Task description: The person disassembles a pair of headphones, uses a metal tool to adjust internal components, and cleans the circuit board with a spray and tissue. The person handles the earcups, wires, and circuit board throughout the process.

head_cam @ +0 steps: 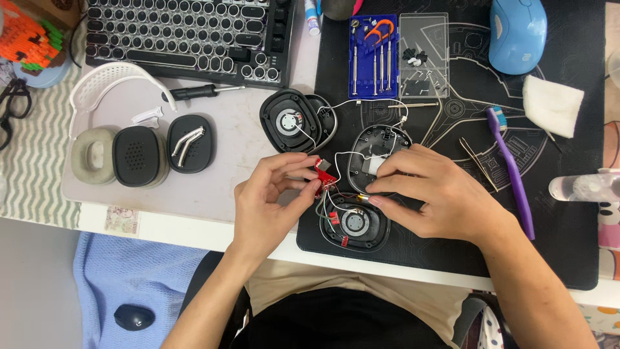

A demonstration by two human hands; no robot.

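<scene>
Both forearms reach up from the lower edge toward a black mat (568, 213) on a white worktop (194, 229), where headphones lie in pieces. L hand (268, 203) has its grip pinched, thumb and fingertips closed on a small red circuit board (325, 176) just left of the open black earcup shell (378, 150). R hand (439, 194) lies over the shell's lower right side, fingers curled onto it and onto a thin brass-coloured part (365, 198); whether that grip is fully closed can't be told. White wires (336, 158) run from the board to the shell and up to a second speaker driver (290, 121), upper left of the shell. Below the shell, between the two hands, sits another driver (355, 223) w/ small red connectors.

Above the shell: blue case of precision screwdrivers (373, 55) and a clear lid holding small screws (423, 55). Right of the shell: tweezers (478, 165), purple toothbrush (510, 168), white cloth pad (551, 103); blue mouse (516, 32) at upper right. Far left of the shell: white headband (106, 81), grey ear cushion (93, 155), two black pads (139, 155), black-handled screwdriver (200, 92), and a round-key keyboard (187, 35) along the top.
</scene>
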